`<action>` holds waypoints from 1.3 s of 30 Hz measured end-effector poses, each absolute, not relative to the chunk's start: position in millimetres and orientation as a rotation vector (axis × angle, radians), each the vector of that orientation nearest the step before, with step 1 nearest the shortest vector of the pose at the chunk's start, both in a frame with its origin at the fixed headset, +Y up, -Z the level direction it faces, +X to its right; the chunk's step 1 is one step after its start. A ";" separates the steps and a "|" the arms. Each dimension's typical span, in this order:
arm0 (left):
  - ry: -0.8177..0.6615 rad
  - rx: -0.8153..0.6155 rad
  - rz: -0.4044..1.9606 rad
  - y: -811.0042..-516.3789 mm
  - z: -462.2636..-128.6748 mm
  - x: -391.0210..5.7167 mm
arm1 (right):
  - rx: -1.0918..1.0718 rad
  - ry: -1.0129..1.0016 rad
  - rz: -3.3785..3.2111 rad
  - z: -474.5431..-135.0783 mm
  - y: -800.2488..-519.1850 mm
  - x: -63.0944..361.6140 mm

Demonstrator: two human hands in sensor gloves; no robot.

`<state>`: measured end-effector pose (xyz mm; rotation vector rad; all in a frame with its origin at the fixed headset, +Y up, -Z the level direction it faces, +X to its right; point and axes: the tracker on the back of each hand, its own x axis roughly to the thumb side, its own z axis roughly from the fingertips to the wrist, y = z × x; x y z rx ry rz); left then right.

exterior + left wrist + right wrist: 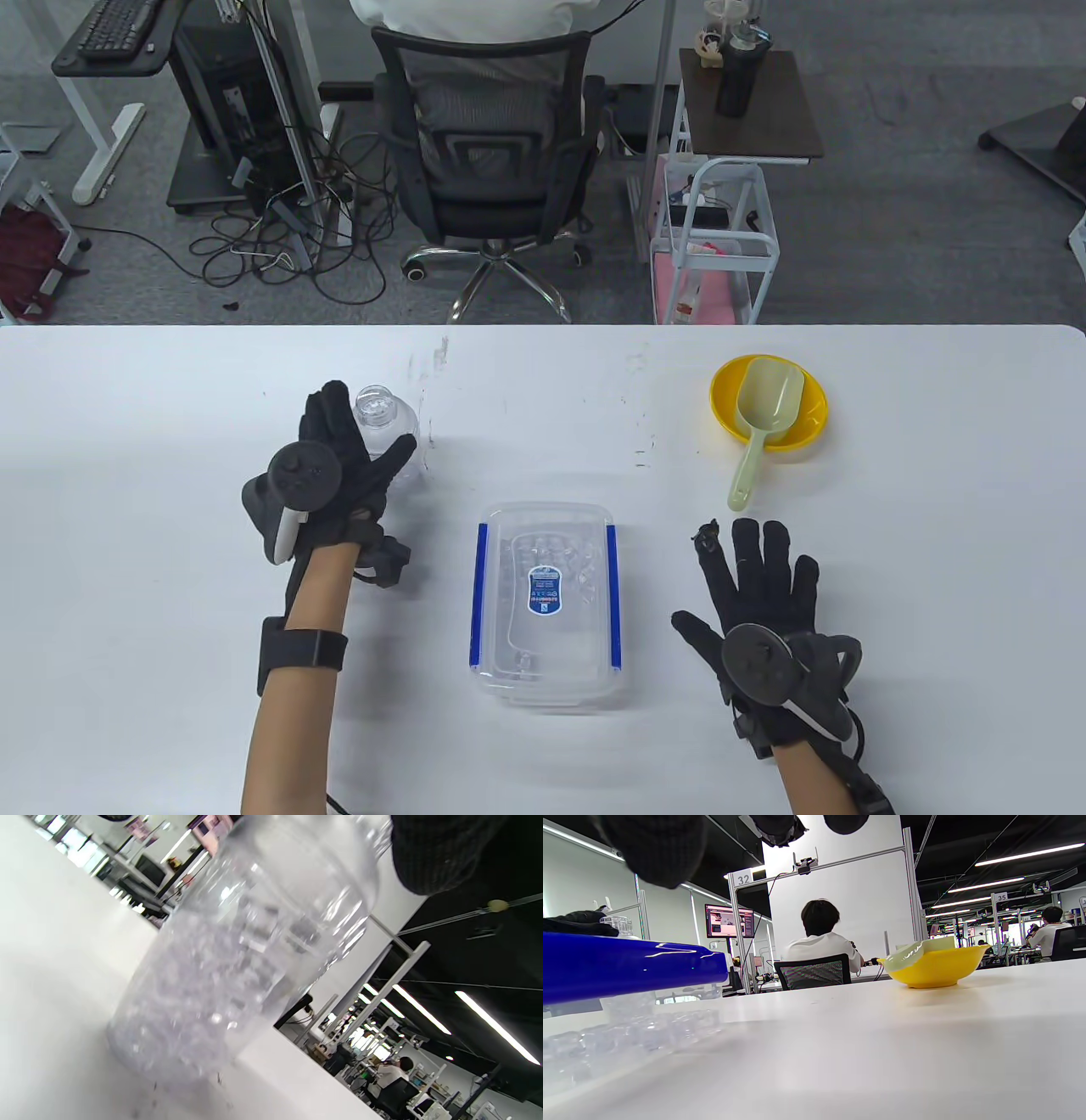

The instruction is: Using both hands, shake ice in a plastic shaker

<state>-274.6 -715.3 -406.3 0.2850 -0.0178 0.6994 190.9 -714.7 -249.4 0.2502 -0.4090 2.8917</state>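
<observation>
Clear plastic shaker bottle [386,424] stands at ten o'clock, your left hand [339,450] curled round it. Your right hand [759,594] lies flat at four o'clock, fingers spread.

Clear plastic shaker [392,424]: lower body hidden behind black-gloved left hand [339,458]; top cut off and contents blurred in left wrist view.

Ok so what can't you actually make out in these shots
- Shaker: in the table view the left hand covers most of it, so its fill level is hidden.
- Shaker contents: blurred in the left wrist view; they look like ice, not certain.
- Box label: too small to read in the table view.
- Scoop: in the right wrist view the yellow bowl hides all but its rim.
</observation>
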 end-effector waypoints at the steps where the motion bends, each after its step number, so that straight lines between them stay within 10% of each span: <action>1: -0.035 0.303 0.698 -711.6 -401.0 -274.4 | 0.251 -0.410 2.889 -249.2 -714.4 191.1; 19: -0.291 0.360 0.372 -694.5 -268.6 -234.2 | 0.320 -0.418 2.862 -241.6 -716.1 190.2; 39: -0.201 0.147 0.055 -739.0 -260.2 -220.9 | 0.405 -0.393 2.899 -239.4 -717.7 180.2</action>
